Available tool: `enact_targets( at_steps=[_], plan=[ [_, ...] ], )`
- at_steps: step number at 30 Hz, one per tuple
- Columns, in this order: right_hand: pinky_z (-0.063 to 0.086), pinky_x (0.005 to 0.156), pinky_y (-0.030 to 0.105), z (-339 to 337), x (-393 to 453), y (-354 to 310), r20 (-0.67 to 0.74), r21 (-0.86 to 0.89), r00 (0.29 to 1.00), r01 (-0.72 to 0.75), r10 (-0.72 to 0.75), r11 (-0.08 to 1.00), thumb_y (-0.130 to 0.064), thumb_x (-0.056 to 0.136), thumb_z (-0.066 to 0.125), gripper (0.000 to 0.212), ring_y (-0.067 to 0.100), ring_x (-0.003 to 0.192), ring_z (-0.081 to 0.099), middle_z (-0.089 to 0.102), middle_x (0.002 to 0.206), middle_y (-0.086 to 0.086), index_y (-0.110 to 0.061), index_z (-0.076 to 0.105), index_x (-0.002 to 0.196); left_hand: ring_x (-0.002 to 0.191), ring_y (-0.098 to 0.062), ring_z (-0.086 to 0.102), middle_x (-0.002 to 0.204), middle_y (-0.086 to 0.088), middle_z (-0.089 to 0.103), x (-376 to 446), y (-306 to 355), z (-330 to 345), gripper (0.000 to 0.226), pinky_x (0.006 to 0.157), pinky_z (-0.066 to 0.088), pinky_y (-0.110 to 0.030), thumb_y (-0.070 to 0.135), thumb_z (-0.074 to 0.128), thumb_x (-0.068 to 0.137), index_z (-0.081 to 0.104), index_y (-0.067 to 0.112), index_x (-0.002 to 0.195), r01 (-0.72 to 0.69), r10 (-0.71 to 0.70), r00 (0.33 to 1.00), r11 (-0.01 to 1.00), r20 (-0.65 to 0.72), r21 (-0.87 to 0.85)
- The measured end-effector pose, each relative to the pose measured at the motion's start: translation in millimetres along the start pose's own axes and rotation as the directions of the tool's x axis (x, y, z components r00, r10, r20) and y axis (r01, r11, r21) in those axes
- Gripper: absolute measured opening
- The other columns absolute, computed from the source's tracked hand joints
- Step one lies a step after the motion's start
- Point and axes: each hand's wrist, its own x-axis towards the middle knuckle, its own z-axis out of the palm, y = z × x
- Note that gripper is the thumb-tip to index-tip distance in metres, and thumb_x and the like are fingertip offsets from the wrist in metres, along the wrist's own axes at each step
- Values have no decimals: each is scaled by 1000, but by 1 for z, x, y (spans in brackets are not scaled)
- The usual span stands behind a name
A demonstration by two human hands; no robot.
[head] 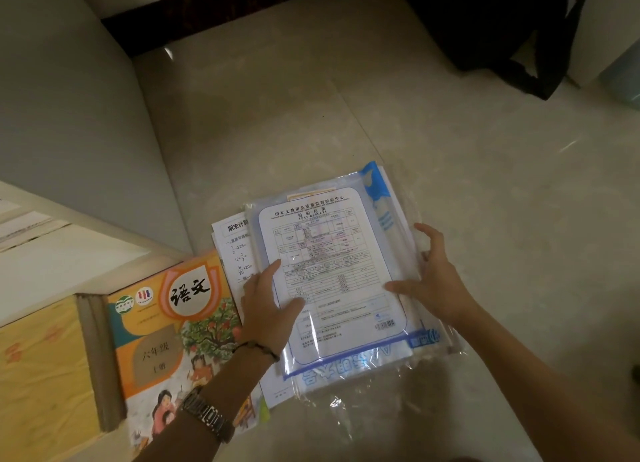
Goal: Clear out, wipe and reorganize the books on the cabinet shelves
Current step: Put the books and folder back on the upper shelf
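Both hands flat and open on the plastic packet (332, 271): left hand (268, 309) on its left edge, right hand (434, 281) on its right edge. Textbook (173, 340) just left, bare floor (485, 167) beyond.

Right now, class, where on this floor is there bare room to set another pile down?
Bare floor lies beyond the plastic-sleeved papers, up to the black bag, and to the right of the right hand. It is crowded on the left, where the orange textbook and yellow book lie side by side.

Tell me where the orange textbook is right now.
In the head view, the orange textbook lies lower left on a stack of books, beside the plastic-wrapped papers, its right edge under the left hand.
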Motion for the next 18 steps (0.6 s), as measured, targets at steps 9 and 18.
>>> enact_targets(
  at_steps=[9,18],
  plan=[
    [45,97,27,-2,-11,2,41,12,996,77,-78,997,-5,79,73,101,2,126,36,25,139,-27,-47,5,141,127,-22,34,136,-4,43,6,3,6,65,100,26,-29,21,73,72,46,28,130,2,-2,999,1000,-38,9],
    [47,98,53,0,-13,5,29,45,998,50,-51,998,-3,80,71,105,17,133,41,27,153,-12,-59,6,141,109,-14,42,127,-3,41,12,8,0,47,91,34,-27,1,68,76,49,27,110,49,-70,994,974,-85,-222]
  ],
)
